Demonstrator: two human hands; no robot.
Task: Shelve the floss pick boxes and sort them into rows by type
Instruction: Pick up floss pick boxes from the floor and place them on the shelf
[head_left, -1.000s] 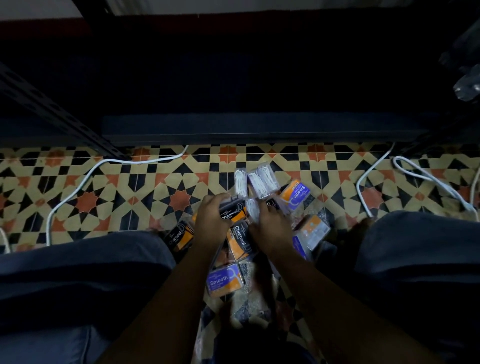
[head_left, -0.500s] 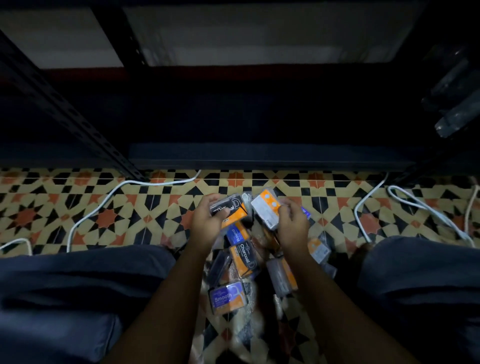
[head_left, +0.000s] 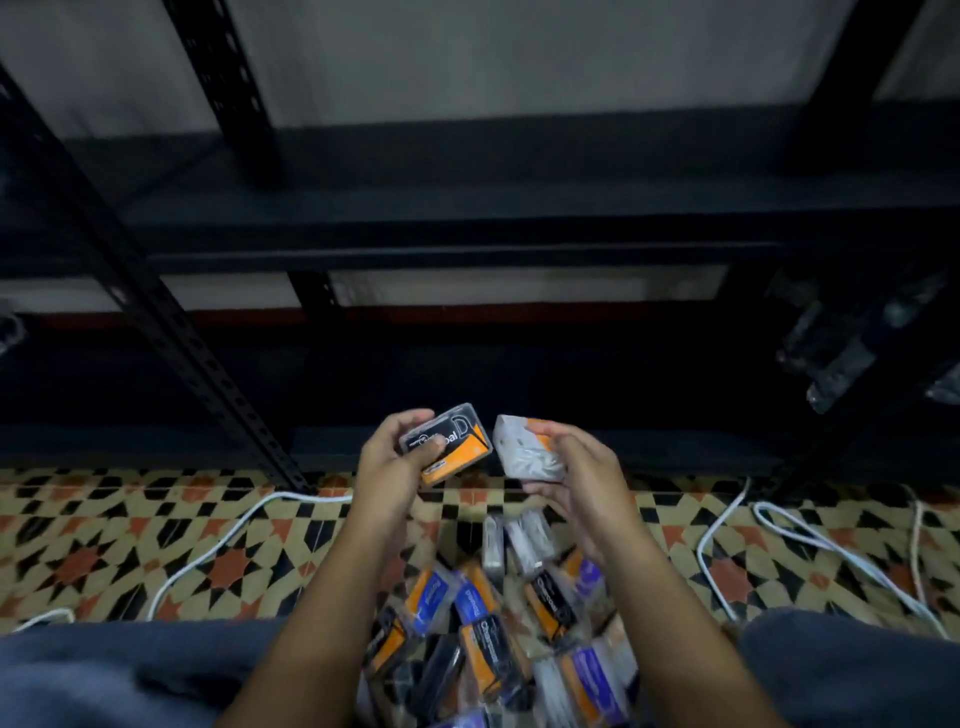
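My left hand (head_left: 392, 462) grips a black-and-orange charcoal floss pick box (head_left: 451, 446), label up. A clear box of white floss picks (head_left: 524, 452) with an orange edge sits in my right hand (head_left: 576, 475). Both boxes hang side by side above the tiled floor, just in front of the dark lowest shelf (head_left: 467, 395). Between my knees lies a pile of floss pick boxes (head_left: 498, 629): black-and-orange charcoal ones, purple-and-orange ones and clear ones, overlapping at odd angles.
A black metal shelving rack stands ahead, with a slotted upright (head_left: 171, 332) at the left and a higher shelf (head_left: 467, 228). White cables (head_left: 218, 540) (head_left: 810, 535) trail over the patterned floor on both sides. Packets (head_left: 852, 353) hang at the right. My knees (head_left: 130, 675) flank the pile.
Both hands have risen from the pile toward the rack, each with a box. The view has tilted up, so more of the shelves shows.
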